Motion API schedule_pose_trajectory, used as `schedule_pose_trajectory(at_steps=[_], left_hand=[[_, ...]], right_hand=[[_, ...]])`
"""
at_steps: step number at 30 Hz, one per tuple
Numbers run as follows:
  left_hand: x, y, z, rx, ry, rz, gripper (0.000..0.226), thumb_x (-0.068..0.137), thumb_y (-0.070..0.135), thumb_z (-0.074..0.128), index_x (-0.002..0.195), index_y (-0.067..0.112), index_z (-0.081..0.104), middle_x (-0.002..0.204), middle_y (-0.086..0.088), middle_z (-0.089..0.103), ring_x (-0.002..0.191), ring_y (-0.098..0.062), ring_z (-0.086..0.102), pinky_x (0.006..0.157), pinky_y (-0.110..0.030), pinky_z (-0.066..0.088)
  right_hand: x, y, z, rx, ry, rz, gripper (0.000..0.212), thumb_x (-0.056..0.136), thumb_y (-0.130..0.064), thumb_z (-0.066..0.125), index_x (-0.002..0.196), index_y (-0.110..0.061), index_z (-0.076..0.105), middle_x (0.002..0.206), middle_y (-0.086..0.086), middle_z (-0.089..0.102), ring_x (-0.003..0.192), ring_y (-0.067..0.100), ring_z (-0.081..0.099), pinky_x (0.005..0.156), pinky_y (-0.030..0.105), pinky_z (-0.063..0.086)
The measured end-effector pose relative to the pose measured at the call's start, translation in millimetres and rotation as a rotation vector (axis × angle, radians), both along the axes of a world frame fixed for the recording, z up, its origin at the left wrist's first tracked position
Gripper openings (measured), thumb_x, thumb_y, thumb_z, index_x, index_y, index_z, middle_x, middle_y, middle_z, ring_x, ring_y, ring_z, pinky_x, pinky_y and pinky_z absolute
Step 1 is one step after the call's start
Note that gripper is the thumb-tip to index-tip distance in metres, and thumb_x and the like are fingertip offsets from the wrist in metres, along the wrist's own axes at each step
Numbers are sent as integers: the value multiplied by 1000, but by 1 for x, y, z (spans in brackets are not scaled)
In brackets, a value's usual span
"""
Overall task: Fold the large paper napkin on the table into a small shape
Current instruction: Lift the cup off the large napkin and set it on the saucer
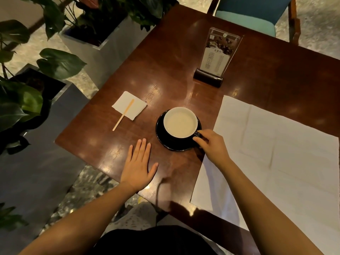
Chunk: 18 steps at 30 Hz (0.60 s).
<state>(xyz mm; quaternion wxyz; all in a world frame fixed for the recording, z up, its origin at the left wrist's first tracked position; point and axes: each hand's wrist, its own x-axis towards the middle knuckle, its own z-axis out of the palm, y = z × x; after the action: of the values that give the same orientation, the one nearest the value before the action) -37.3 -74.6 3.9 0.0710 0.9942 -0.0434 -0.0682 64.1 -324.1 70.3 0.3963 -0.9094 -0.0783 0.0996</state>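
Observation:
The large white paper napkin (279, 155) lies unfolded and flat on the right half of the dark wooden table (165, 70), with crease lines across it. My right hand (211, 144) reaches over the napkin's left edge and pinches the handle of a dark cup (180, 122) full of pale milky drink, which stands on a black saucer (161, 137). My left hand (138, 164) rests flat on the table, fingers spread, just left of the saucer and holding nothing.
A small folded white napkin (128, 105) with a wooden stir stick (122, 115) on it lies at the left. A clear menu stand (217, 56) stands at the back. Potted plants (55, 61) line the table's left side. A teal chair (253, 13) is opposite.

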Motion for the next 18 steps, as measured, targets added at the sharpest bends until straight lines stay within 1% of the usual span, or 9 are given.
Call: schedule_pose_trajectory(at_steps=[2, 6, 12, 15, 18], left_hand=[[0, 0, 0, 0, 0, 1, 74, 93, 56, 21, 147, 6, 19, 156, -14, 12, 145, -23, 0, 115, -46, 5], [0, 0, -1, 7, 11, 0, 74, 93, 56, 19, 148, 6, 17, 156, -13, 10, 145, -23, -1, 115, -46, 4], [0, 0, 0, 17, 21, 1, 74, 93, 56, 21, 148, 6, 16, 156, -13, 9, 145, -23, -1, 116, -46, 3], [0, 0, 1, 11, 18, 1, 73, 93, 55, 23, 147, 6, 17, 156, -13, 9, 145, -23, 0, 116, -45, 2], [0, 0, 2, 12, 26, 0, 73, 93, 55, 22, 148, 6, 16, 156, -13, 9, 145, -23, 0, 116, -45, 2]], right_hand=[[-1, 1, -1, -8, -7, -10, 28, 90, -21, 60, 115, -9, 65, 110, 11, 67, 96, 23, 62, 84, 23, 45], [0, 3, -2, -13, -9, -22, 29, 91, -21, 59, 116, -9, 65, 111, 11, 67, 94, 24, 63, 85, 25, 47], [0, 4, -4, 4, -22, -44, 28, 90, -20, 60, 115, -9, 65, 108, 11, 67, 92, 23, 63, 82, 24, 47], [0, 5, -5, 21, -21, -69, 27, 89, -20, 60, 114, -10, 66, 109, 10, 67, 89, 17, 60, 81, 20, 44], [-1, 6, -5, 42, -15, -94, 28, 89, -22, 61, 115, -11, 65, 109, 7, 66, 85, 12, 56, 81, 21, 47]])
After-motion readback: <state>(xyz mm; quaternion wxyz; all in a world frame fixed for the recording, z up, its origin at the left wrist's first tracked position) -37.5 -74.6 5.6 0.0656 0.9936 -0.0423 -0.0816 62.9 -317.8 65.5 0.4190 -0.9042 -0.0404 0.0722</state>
